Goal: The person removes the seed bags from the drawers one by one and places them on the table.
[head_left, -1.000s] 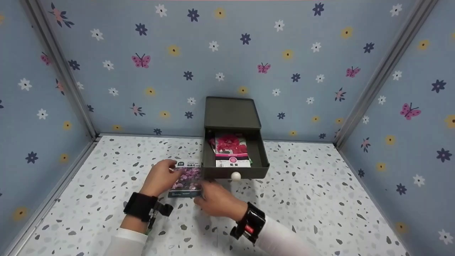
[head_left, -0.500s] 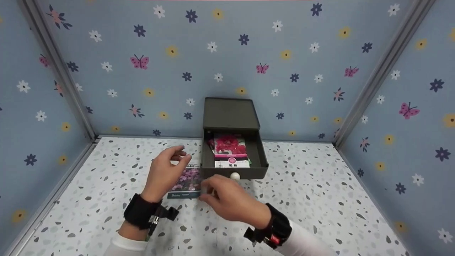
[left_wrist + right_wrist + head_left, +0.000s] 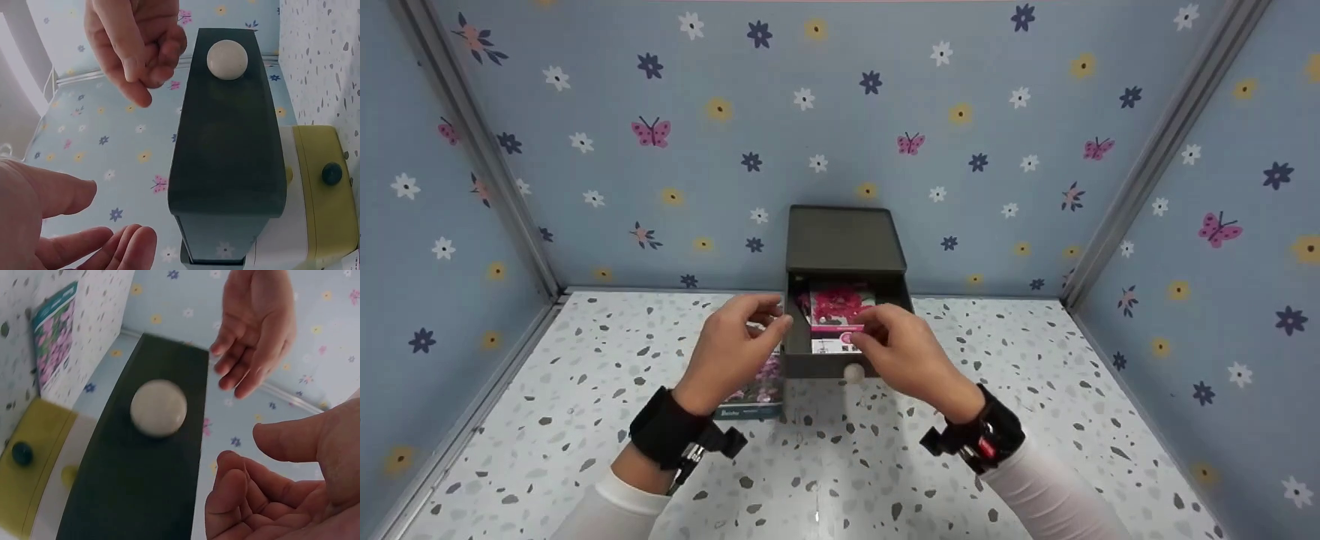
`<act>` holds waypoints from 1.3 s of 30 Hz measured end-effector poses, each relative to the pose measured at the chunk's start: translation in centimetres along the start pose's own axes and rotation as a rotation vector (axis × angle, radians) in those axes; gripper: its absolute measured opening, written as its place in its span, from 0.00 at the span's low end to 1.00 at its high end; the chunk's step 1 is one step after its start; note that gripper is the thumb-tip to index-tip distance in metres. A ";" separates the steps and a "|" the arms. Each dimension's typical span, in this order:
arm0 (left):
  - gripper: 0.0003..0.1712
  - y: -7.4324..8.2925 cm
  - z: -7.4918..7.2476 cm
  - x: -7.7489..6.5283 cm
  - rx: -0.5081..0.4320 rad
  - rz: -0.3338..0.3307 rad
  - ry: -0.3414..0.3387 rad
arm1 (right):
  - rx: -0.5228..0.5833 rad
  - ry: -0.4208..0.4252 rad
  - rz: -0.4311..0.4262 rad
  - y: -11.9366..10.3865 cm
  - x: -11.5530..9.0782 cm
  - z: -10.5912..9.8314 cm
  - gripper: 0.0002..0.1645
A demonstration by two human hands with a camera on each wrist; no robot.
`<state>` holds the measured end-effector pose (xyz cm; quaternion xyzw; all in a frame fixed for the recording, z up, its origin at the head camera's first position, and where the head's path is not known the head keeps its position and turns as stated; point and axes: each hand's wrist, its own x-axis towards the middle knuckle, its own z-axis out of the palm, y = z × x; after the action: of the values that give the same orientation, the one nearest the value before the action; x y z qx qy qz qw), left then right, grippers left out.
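Note:
A dark green drawer [image 3: 819, 366] with a white knob [image 3: 853, 373] stands pulled out of a small cabinet. Inside it lies a flower packet [image 3: 837, 306] with a red-pink bloom and a white lower band. My left hand [image 3: 731, 352] hovers at the drawer's left side, fingers loosely bent, holding nothing. Partly under that hand in the head view, a pink-purple flower packet [image 3: 763, 391] lies on the table. My right hand [image 3: 915, 356] is over the drawer's front right corner, thumb and fingers apart, and covers part of the inside packet's right side in the head view.
Below the dark drawer, the wrist views show a white drawer [image 3: 284, 225] and a yellow-green drawer [image 3: 320, 197] with a dark knob [image 3: 332, 174]. The cabinet top [image 3: 846, 238] reaches close to the patterned back wall [image 3: 810, 127]. Speckled table surface [image 3: 997, 375] spreads around it.
My right hand has left the pink-purple packet and moved right and up to the drawer. My left hand has lifted off that packet and shifted toward the drawer's left side.

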<state>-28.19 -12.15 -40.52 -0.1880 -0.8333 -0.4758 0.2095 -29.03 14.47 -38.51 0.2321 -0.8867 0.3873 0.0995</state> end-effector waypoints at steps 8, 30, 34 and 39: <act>0.28 1.3 1.7 1.3 0.009 -0.052 -0.089 | -0.088 0.008 0.140 2.5 2.7 -0.3 0.18; 0.23 3.2 6.0 5.6 0.521 -0.054 -0.242 | -0.478 -0.156 0.125 2.9 5.5 -0.1 0.10; 0.23 3.2 6.5 5.8 0.570 -0.050 -0.274 | -0.500 -0.177 0.112 2.8 5.6 -0.3 0.13; 0.21 3.3 6.9 6.0 0.611 -0.064 -0.312 | -0.536 -0.205 0.098 2.6 5.7 -0.3 0.09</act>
<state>-32.72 -3.86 -38.14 -0.1609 -0.9647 -0.1761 0.1114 -35.32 14.35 -37.94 0.1925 -0.9730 0.1179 0.0481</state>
